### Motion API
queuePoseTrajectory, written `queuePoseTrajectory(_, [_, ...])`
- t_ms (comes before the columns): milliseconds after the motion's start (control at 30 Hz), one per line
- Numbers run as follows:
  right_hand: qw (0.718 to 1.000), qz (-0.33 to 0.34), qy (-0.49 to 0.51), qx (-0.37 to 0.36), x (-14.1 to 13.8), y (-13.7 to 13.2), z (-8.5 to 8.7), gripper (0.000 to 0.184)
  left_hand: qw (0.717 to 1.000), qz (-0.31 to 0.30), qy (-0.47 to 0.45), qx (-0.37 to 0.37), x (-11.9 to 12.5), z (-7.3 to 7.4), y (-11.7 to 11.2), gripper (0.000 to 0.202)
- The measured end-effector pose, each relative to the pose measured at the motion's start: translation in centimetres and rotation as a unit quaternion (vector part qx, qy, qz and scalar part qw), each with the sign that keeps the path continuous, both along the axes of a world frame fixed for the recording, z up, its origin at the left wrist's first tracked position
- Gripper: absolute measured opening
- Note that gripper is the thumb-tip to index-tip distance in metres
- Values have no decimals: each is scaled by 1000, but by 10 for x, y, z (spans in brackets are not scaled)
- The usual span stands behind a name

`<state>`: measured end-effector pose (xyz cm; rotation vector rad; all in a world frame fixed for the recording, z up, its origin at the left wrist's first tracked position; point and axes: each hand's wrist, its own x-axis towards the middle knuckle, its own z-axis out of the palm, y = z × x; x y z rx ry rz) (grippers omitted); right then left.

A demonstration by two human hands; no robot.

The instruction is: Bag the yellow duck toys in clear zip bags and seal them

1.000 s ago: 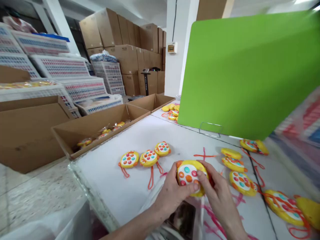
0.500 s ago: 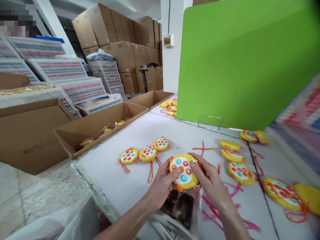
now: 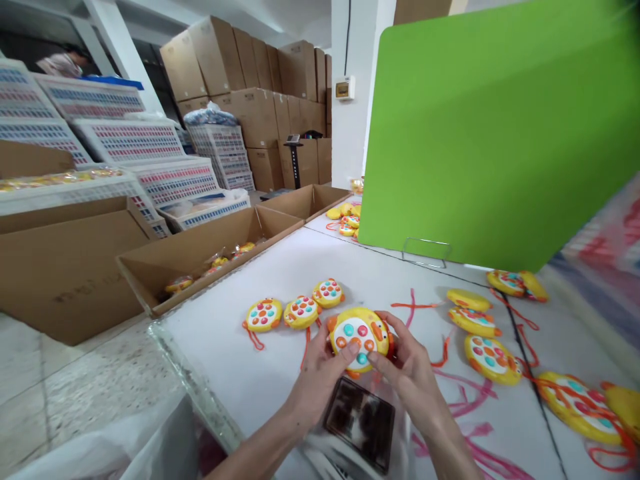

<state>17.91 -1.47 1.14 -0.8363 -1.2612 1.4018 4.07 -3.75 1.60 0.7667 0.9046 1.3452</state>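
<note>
Toy at right edge cut off

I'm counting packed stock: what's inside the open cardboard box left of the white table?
The open cardboard box holds a few yellow toys in clear bags, lying along its far side. The near wall hides the floor closest to the camera, so the total can't be counted.

Bare forearms, no sleeves, no gloves

Three toys lie left of the toy in my grips; the phone lies before it on the worktop.
</note>
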Motion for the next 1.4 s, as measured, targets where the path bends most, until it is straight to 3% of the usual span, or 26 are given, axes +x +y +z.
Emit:
queuePoseTrajectory(167, [987, 9, -140, 83, -6, 4, -13, 50, 998, 28, 9, -52, -10, -15, 15, 38])
queuePoseTrajectory(233, [949, -57, -279, 135, 6, 12, -18, 45, 994, 60, -15, -92, -18, -21, 30, 32])
queuePoseTrajectory(300, [885, -154, -412, 155, 33, 21, -22, 42, 986, 86, -52, -134, -27, -25, 47, 23])
queuePoseTrajectory(367, [835, -239, -478, 132, 73, 29, -26, 47, 978, 99, -88, -160, -36, -27, 63, 15])
queuePoseTrajectory(500, [780, -305, -545, 33, 146, 39, -44, 63, 968, 109, -142, -173, -44, -28, 84, 17])
queuePoseTrajectory(667, [736, -323, -593, -48, 171, 41, -73, 70, 950, 68, -195, -236, -38, -32, 84, 25])
queuePoseTrajectory(767, [740, -335, -581, -46, 171, 39, -76, 67, 936, 32, -213, -278, -36, -34, 76, 27])
queuePoseTrajectory(933, [818, -296, -494, 7, 167, 35, -58, 46, 943, -46, -184, -274, -19, -26, 56, 16])
queuePoseTrajectory(1033, [836, -279, -471, 38, 154, 38, -50, 45, 966, -134, -52, -216, 7, -21, 46, 23])
queuePoseTrajectory(1133, [841, -255, -475, 47, 134, 42, -51, 49, 976, -108, 153, -112, 25, -24, 44, 36])
queuePoseTrajectory(1200, [850, -226, -474, 47, 121, 44, -54, 49, 936, -87, 342, 10, 27, -30, 50, 42])
queuePoseTrajectory(1267, [860, -190, -472, 47, 112, 44, -57, 47, 846, -103, 508, 126, 24, -37, 60, 47])
queuePoseTrajectory(1300, [864, -173, -470, 49, 108, 43, -59, 46, 803, -116, 562, 162, 22, -40, 65, 48])
queuePoseTrajectory(1333, [869, -155, -467, 53, 104, 43, -60, 46, 779, -129, 587, 179, 21, -43, 70, 50])
queuePoseTrajectory(1400, [879, -118, -457, 64, 97, 40, -62, 47, 758, -155, 604, 189, 21, -48, 78, 55])
